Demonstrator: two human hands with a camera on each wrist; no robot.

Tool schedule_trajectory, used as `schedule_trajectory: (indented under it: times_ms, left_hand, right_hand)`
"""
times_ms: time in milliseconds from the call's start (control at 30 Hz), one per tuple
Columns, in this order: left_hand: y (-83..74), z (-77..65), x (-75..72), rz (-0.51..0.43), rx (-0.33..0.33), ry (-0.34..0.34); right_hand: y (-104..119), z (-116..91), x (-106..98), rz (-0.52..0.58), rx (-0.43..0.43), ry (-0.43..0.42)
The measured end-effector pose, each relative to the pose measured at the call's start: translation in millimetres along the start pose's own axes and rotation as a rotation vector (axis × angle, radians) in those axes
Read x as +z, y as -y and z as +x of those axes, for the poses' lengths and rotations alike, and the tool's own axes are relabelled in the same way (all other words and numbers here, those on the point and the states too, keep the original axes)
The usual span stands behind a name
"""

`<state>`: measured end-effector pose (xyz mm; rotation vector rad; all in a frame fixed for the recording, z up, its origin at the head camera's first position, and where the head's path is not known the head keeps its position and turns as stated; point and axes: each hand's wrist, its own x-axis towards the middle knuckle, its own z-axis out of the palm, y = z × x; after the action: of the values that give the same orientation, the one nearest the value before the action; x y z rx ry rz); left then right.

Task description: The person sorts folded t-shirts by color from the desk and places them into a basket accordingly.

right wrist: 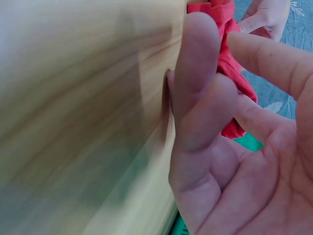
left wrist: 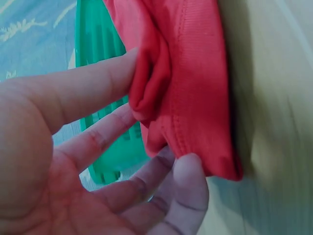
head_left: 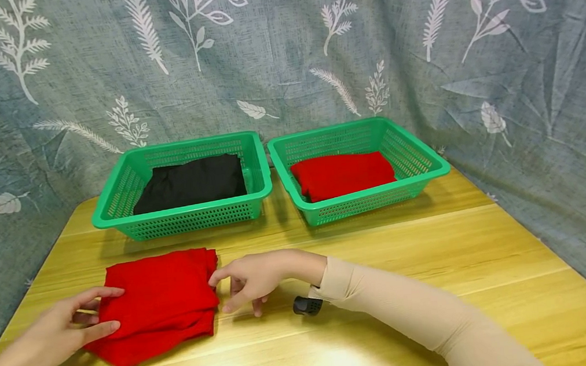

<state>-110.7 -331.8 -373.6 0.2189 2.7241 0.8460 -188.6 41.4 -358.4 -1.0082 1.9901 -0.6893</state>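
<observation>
A folded red garment [head_left: 158, 290] lies on the left part of the table, its layers uneven along the near edge. At its left side my left hand [head_left: 67, 325] holds the edge, thumb and index finger over the top. In the left wrist view, fingers curl about the garment's stitched hem [left wrist: 195, 98], and some fingertips are hidden behind the fabric. My right hand [head_left: 254, 276] is beside the garment's right edge, index fingertip at the cloth, the other fingers loosely bent. Nothing is held in that hand in the right wrist view, where the red fabric [right wrist: 230, 68] shows beyond the fingers.
Behind the garment stands a green basket [head_left: 191, 214] with folded black cloth [head_left: 193, 183] inside. To its right, another green basket [head_left: 368, 199] holds folded red cloth [head_left: 344, 174]. A patterned grey-blue curtain [head_left: 281, 50] hangs behind the wooden table [head_left: 384, 268].
</observation>
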Motion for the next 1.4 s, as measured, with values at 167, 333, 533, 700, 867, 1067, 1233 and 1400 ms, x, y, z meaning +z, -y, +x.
schedule_trajectory:
  times_ms: [167, 333, 533, 700, 867, 1067, 1233, 1400]
  left_hand:
    - [-15.3, 2.8, 8.6, -0.011, 0.046, 0.029]
    - [-31.2, 6.2, 18.3, -0.056, 0.080, 0.057]
    - [-51.3, 10.3, 28.8, -0.088, 0.086, 0.081]
    - [-67.7, 12.0, 38.0, -0.112, 0.114, 0.085]
    - [-82.1, 12.5, 47.0, -0.143, 0.148, 0.093]
    - [-96.9, 13.2, 56.7, -0.177, 0.184, 0.101]
    - [-99.8, 15.6, 56.5, -0.228, 0.193, 0.143]
    - [-93.5, 18.5, 46.2, -0.299, 0.156, 0.183]
  right_hand:
    - [-9.6, -23.4, 0.2, 0.004, 0.006, -0.010]
    - [-18.5, -46.1, 0.5, 0.039, 0.035, -0.019]
    - [-27.3, -70.3, 0.2, 0.063, 0.080, -0.021]
    - [-32.7, -88.5, -1.1, 0.077, 0.104, -0.021]
    - [-38.2, -106.7, -1.7, 0.098, 0.124, -0.026]
    - [-44.8, -125.9, -3.0, 0.123, 0.129, -0.046]
    - [-50.5, -136.6, -4.3, 0.144, 0.120, -0.075]
    - [-53.7, -142.8, -6.9, 0.158, 0.082, -0.146]
